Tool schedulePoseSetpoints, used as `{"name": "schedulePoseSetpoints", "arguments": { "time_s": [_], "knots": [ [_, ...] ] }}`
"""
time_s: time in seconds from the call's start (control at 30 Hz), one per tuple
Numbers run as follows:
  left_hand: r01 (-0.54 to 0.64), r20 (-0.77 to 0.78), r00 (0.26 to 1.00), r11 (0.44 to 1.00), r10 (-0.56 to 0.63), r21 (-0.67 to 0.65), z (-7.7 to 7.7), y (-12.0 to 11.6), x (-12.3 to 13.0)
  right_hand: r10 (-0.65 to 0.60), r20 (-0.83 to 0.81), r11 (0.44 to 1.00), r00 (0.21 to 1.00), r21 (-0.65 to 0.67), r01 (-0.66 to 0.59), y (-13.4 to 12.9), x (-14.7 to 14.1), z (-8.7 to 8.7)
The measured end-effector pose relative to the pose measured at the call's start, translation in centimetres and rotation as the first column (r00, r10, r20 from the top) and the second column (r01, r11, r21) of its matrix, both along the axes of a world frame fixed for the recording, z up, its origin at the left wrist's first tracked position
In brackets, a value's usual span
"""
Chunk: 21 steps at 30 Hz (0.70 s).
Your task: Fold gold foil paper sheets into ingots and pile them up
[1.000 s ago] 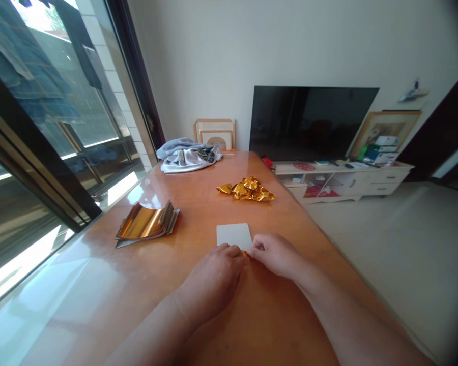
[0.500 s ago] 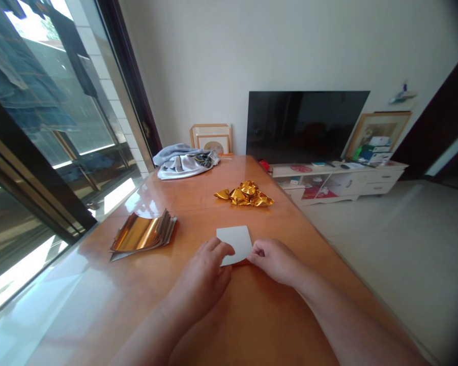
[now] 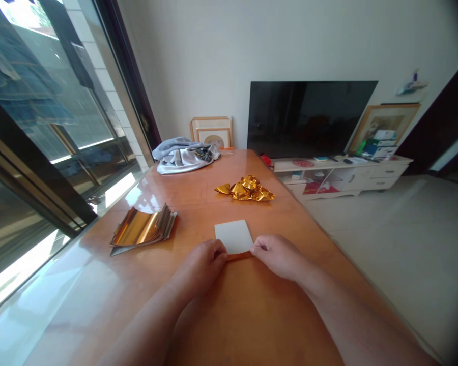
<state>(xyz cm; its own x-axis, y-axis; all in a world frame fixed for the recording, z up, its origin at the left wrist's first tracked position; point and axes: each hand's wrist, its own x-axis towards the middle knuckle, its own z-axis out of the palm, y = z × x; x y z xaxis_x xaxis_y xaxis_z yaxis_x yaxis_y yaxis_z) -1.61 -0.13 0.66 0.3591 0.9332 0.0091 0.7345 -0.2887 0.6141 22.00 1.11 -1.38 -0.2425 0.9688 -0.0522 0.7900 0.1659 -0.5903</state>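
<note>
Here, left hand (image 3: 209, 260) and right hand (image 3: 278, 254) hold a pale sheet (image 3: 233, 236)

It lies on the bench (image 3: 261, 317), its near edge showing orange. Each hand's fingers (image 3: 258, 247) are clamped together at a near corner, though the exact left contact is partly hidden. Crumpled gold foil (image 3: 249, 190) sits beyond; a foil stack (image 3: 139, 228) lies to the left.

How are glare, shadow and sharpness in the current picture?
Head view: daylight glare washes over the left side of the table; head view: the golden sheets carry bright streaks, while the pale sheet reads clearly; head view: soft shadow darkens the near tabletop; head view: the right edge fades dark and the white cabinet looks soft.
</note>
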Motion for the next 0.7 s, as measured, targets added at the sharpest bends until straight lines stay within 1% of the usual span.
{"name": "schedulePoseSetpoints", "arguments": {
  "time_s": [0.13, 0.33, 0.53, 0.7],
  "knots": [
    [-0.026, -0.001, 1.000, 0.999, 0.026, -0.024, -0.5, 0.1, -0.1, -0.026, 0.009, 1.000, 1.000, -0.005, 0.026, 0.0, -0.1, -0.3],
    [-0.028, -0.032, 0.999, 0.999, 0.029, 0.036, -1.1, 0.3, -0.2, -0.070, 0.049, 0.997, 0.996, 0.015, 0.069, 0.0, -0.2, -0.3],
    [-0.027, -0.052, 0.998, 0.998, 0.029, 0.048, -1.6, 0.6, -0.2, -0.089, 0.064, 0.996, 0.994, 0.015, 0.088, -0.2, -0.4, 0.0],
    [-0.026, -0.067, 0.997, 0.998, 0.030, 0.054, -1.6, 0.6, -0.2, -0.097, 0.077, 0.995, 0.992, 0.007, 0.097, -0.3, -0.6, 0.3]
  ]
}}
